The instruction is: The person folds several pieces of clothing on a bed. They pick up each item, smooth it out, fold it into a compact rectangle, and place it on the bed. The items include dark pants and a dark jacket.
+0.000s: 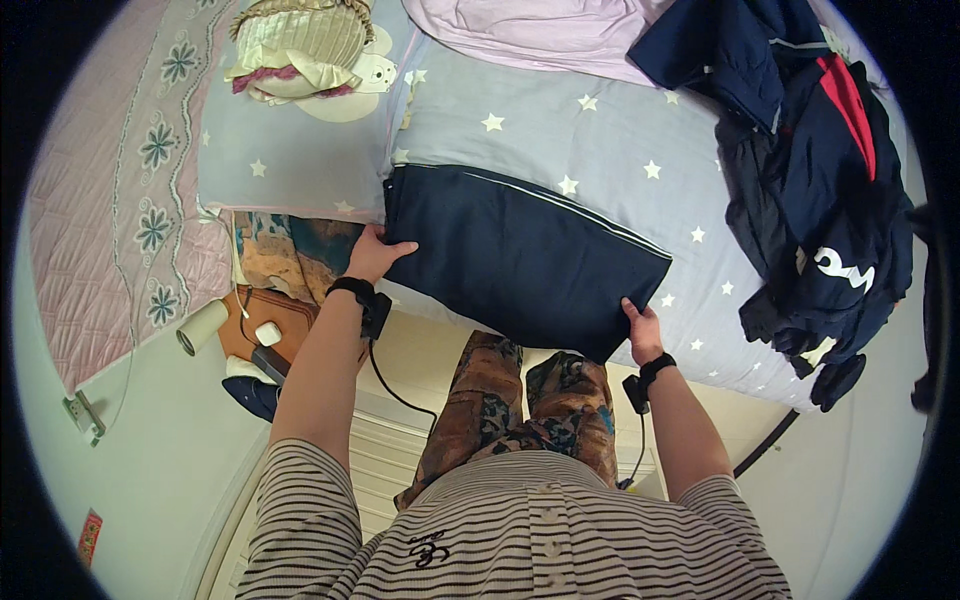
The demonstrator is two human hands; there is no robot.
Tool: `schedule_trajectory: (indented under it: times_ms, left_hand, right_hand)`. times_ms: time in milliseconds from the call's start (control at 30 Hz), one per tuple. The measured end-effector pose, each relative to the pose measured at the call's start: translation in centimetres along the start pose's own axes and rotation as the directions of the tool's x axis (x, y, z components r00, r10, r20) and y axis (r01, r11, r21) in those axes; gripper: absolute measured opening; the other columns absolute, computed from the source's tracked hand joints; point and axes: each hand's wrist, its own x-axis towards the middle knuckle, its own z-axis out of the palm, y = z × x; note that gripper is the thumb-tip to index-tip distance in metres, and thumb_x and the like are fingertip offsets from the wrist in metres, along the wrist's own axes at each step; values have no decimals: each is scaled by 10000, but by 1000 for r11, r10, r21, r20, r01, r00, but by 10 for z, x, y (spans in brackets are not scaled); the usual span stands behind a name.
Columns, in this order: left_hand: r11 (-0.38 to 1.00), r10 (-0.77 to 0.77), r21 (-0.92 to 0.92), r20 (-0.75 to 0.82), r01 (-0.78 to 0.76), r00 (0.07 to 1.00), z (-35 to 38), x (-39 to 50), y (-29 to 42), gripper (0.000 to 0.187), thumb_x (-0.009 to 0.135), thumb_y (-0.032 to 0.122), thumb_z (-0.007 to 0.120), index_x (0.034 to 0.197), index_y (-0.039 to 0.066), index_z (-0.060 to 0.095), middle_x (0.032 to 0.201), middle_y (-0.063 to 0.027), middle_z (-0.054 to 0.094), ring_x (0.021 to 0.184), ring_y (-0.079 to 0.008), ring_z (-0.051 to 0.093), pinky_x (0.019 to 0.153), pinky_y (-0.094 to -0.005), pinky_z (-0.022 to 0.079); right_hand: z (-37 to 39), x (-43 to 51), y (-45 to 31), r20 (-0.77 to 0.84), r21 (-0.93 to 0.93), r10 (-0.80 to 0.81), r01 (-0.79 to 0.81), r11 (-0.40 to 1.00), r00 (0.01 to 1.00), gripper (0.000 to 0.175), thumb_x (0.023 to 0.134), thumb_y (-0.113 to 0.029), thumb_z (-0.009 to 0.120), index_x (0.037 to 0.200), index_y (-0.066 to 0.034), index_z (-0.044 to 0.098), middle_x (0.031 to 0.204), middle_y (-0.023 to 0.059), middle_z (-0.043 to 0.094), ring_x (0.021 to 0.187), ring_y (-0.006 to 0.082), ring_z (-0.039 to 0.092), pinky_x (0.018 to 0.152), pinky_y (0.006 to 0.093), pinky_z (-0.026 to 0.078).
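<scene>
A folded navy garment (pixel 517 255) with white piping along its far edge lies on the grey star-patterned bedding (pixel 622 135) in front of me. My left hand (pixel 373 255) grips its left edge, thumb on top and fingers out of sight underneath. At the near right corner my right hand (pixel 641 326) pinches the cloth, its thumb on the upper face. The garment's near edge hangs a little past the bed's edge, above my patterned trousers. Which kind of garment it is, the fold does not show.
Dark clothes (pixel 817 217) with red and white parts lie heaped at the right. A pink cloth (pixel 540 34) lies at the back. On the left are a pleated cushion (pixel 304 52), a grey pillow (pixel 292 161) and a brown bedside surface (pixel 300 319) holding a small white case (pixel 268 334).
</scene>
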Motion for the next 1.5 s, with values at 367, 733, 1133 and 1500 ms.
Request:
schedule_trajectory:
  times_ms: [367,733,1133,1500]
  left_hand:
    - [988,99,-145,410,-42,907,66,-36,38,769,707,227,822,1334,-53,475,1268,-148,592,1147,-254,572,1012,-359,424]
    - [962,218,-245,406,-124,887,224,-88,89,704,777,238,795,1345,-12,463,1289,-138,571,1173,-250,548,1006,-372,433]
    - [986,123,-131,139,-105,983,234,-110,106,602,800,206,770,1292,-29,516,1214,-136,622,1109,-234,585,984,-335,438]
    - [939,345,-39,87,-342,935,226,-159,154,533,750,206,785,1180,-24,570,1074,-148,685,966,-249,662,872,-340,512]
  right_hand:
    - [-104,-16,-9,-178,-41,-421,421,906,890,311,986,-221,559,1166,27,613,1041,63,682,896,123,598,836,277,483]
    - [-285,14,28,-378,-195,-327,271,943,866,398,940,-282,631,1273,-73,569,832,10,588,744,84,506,651,260,406]
    - [-316,25,83,99,-258,-193,212,943,976,362,880,-87,658,1203,42,559,1013,127,674,883,191,631,815,321,510]
    - [-310,38,93,-83,-306,-340,301,903,937,285,873,-170,686,1047,21,567,857,99,667,755,164,605,708,301,492]
